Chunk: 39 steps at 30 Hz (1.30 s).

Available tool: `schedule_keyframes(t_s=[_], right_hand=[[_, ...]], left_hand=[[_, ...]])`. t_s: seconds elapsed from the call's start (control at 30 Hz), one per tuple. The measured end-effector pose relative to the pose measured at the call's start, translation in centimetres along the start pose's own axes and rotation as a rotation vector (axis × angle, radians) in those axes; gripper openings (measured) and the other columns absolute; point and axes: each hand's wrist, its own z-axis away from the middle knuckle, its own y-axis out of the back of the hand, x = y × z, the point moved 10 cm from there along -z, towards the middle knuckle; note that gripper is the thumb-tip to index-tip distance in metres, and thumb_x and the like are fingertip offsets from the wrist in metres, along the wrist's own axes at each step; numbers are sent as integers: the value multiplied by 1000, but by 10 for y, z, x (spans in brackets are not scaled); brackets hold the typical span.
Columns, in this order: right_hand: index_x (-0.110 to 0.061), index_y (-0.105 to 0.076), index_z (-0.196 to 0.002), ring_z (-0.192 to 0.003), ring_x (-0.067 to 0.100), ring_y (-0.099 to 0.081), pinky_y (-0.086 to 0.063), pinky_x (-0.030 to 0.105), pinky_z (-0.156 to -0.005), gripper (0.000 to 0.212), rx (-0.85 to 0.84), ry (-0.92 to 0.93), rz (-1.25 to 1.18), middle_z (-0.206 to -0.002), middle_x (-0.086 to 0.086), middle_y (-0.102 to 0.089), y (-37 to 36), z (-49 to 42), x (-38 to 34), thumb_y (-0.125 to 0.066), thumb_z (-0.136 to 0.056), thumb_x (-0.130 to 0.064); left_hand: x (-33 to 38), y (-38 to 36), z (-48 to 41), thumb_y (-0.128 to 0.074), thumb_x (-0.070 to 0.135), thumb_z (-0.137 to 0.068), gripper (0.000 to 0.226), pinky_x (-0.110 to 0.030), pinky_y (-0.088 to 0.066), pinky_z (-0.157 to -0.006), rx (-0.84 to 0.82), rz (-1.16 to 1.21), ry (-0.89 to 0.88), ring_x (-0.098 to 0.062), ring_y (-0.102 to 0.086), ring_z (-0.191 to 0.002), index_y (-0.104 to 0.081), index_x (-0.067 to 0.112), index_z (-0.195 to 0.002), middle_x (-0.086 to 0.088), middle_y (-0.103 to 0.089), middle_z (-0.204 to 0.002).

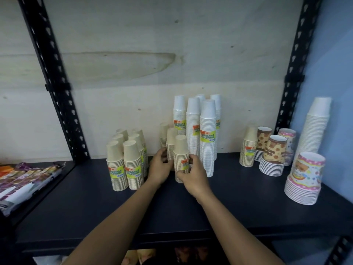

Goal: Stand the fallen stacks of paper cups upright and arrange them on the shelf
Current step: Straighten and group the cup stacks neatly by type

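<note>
Shelf: dark shelf board (238, 197) between black slotted uprights, with a pale panel along its back edge.
Front stack: front beige cup stack (181, 148) stands upright mid-shelf, first in a row of three running toward the back edge.
Right hand: right hand (193, 175) is wrapped round the front stack's lower part, thumb on its right side.
Left hand: left hand (160, 167) has its fingers curled against the left side of the second beige stack (171, 140).
Left group: sleeved beige stacks (124, 163) stand upright just beside the left hand.
White stacks: tall white stacks (207, 142) stand upright, touching the row's right side.
Right end: patterned cup stacks (273, 155) and a tall cream stack (315, 127) stand near the right edge.
Adjoining shelf: wrapped packets (24, 180) lie flat.
</note>
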Motion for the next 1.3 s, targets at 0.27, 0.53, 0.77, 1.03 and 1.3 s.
schedule_keyframes(t_s=[0.27,0.53,0.77,1.03,1.3], right_hand=[[-31,-47,-129,-98,3,-63,-50,21,-81,59,71,39,-39,-114,-12,-62,33,34,-10,-83,-82,-28],[-22,-49,-130,-84,-3,-60,-44,14,-68,64,86,146,-63,-104,-14,-60,42,66,-70,-86,-79,-34],[-20,-53,-128,-78,-1,-61,-45,8,-63,61,61,234,-152,-102,-16,-61,-11,99,-117,-85,-79,-38],[-29,-46,-119,-104,12,-60,-53,28,-83,67,45,226,-75,-117,-6,-58,-77,104,-99,-90,-71,-40],[-28,-42,-118,-108,19,-55,-53,44,-89,70,15,220,79,-118,-7,-52,-104,95,-84,-90,-68,-40]], left_hand=[[32,17,42,-75,11,-89,53,-35,-53,-103,29,11,-49,-7,-63,-116,-55,22,-137,14,-66,-118],[91,78,105,-74,14,-88,51,-17,-51,-89,132,-7,-175,-4,-63,-109,-53,24,-133,11,-66,-121],[88,156,150,-74,16,-85,52,-19,-54,-86,252,-14,-186,-6,-65,-108,-52,26,-131,8,-67,-119],[42,209,156,-68,3,-92,50,-36,-53,-103,178,15,-97,-12,-65,-116,-53,21,-136,2,-68,-126],[-7,215,135,-68,4,-92,49,-45,-50,-107,-1,37,27,-17,-64,-122,-58,25,-135,-1,-69,-127]])
